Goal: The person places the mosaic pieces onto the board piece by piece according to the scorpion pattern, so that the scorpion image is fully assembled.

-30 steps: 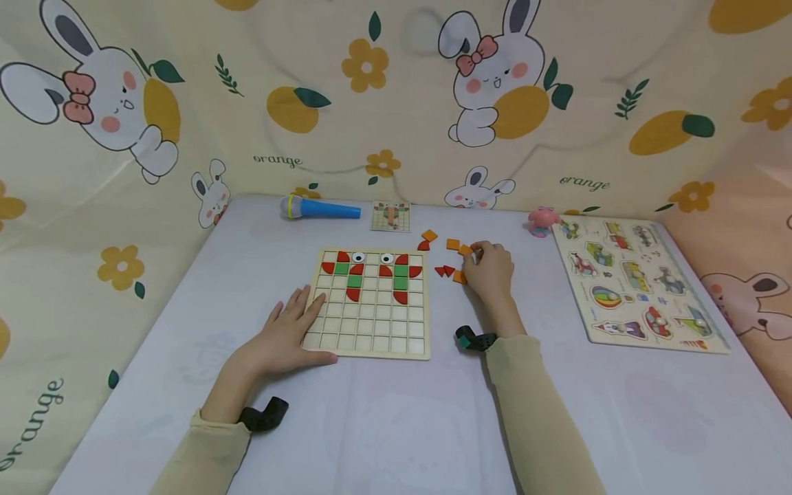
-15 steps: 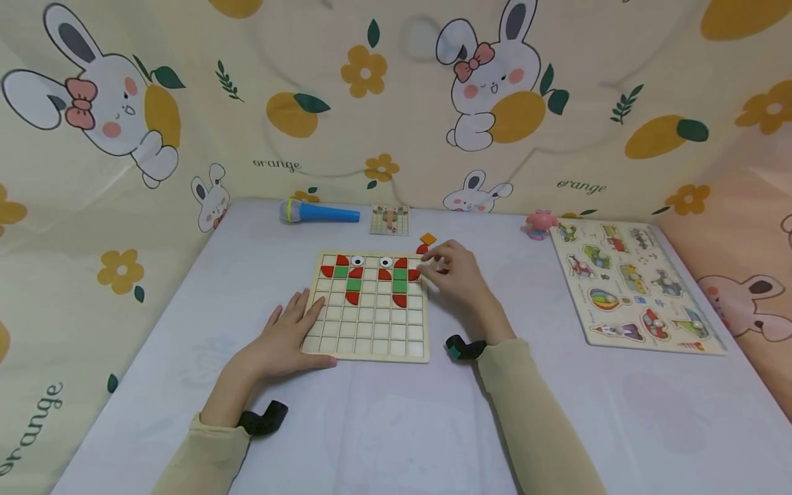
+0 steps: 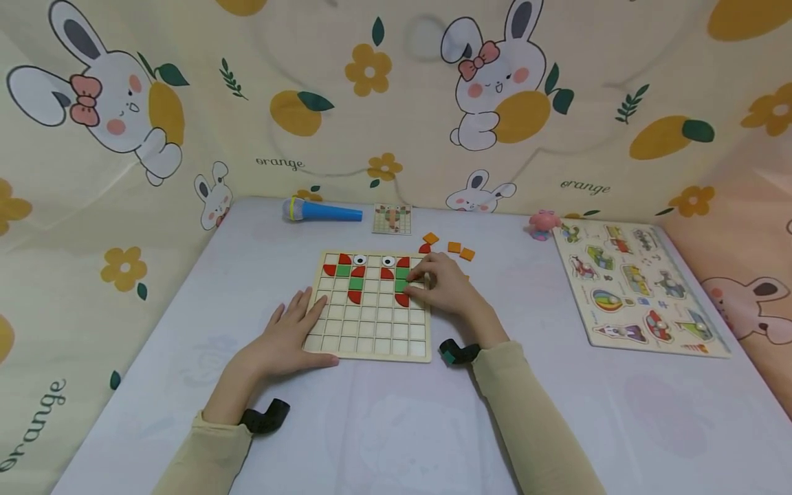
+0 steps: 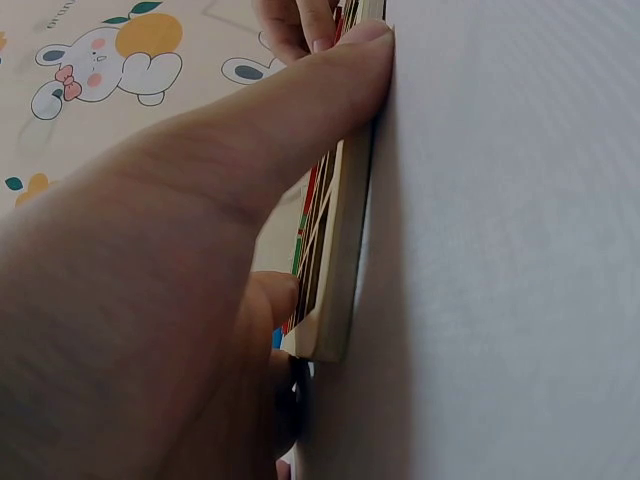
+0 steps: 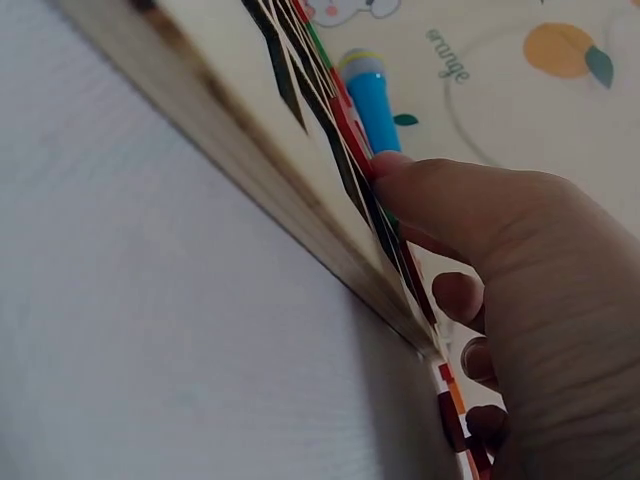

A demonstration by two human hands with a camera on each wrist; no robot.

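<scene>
A pale wooden grid board point(image 3: 365, 330) lies on the table, bearing red, green and eye-printed tiles. My left hand point(image 3: 278, 344) rests along its left side with spread fingers, the thumb at the near edge; in the left wrist view that thumb point(image 4: 330, 85) lies over the board's side. Over the board's right part, my right hand point(image 3: 448, 285) has curled fingers, with thumb and forefinger tips close together beside a green tile point(image 3: 401, 273). The right wrist view shows the thumb point(image 5: 430, 190) right at the tiles; I cannot tell whether a piece is pinched there.
Loose orange squares point(image 3: 467, 254) and a red piece point(image 3: 425, 248) lie beyond the right hand, which partly hides others. Behind the board are a blue toy microphone point(image 3: 328, 211) and a small pattern card point(image 3: 392, 219). A pink toy point(image 3: 544, 224) and picture puzzle point(image 3: 640, 295) stand right.
My right hand has moved left from the loose orange squares to the board's upper right edge, then inward and nearer beside the green tiles. The left hand stays at the board's left side.
</scene>
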